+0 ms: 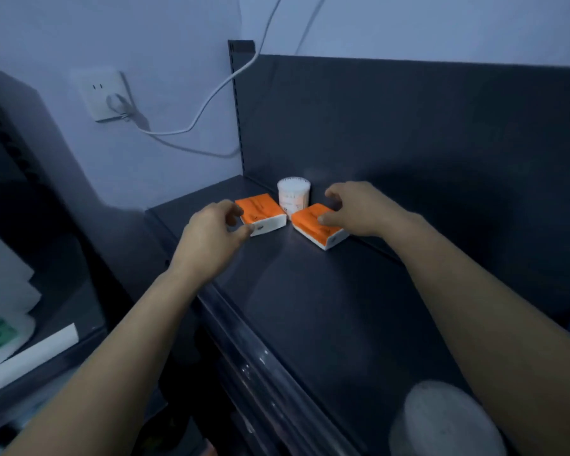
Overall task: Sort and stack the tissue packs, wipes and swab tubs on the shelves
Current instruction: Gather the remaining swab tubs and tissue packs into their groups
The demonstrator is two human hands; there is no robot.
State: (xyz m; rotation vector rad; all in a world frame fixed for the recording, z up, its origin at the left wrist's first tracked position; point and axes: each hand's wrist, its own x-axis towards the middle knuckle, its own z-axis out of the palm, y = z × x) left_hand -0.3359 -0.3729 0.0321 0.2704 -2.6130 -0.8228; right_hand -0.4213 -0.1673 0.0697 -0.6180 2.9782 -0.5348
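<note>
Two orange-and-white tissue packs lie on the dark shelf (pixel 310 307) near its back left corner. My left hand (pixel 211 235) curls at the near end of the left tissue pack (pixel 264 213), fingers apart, thumb touching its white end. My right hand (pixel 356 209) rests over the right tissue pack (pixel 316 225), fingers spread around its far side and thumb on its orange top. A white swab tub (pixel 293 194) stands upright behind and between the two packs, against the back panel.
A round white tub lid (pixel 441 419) shows at the near right of the shelf. A wall socket (pixel 104 95) with a white cable hangs to the left. A lower side shelf at far left holds white and green packs (pixel 0 324).
</note>
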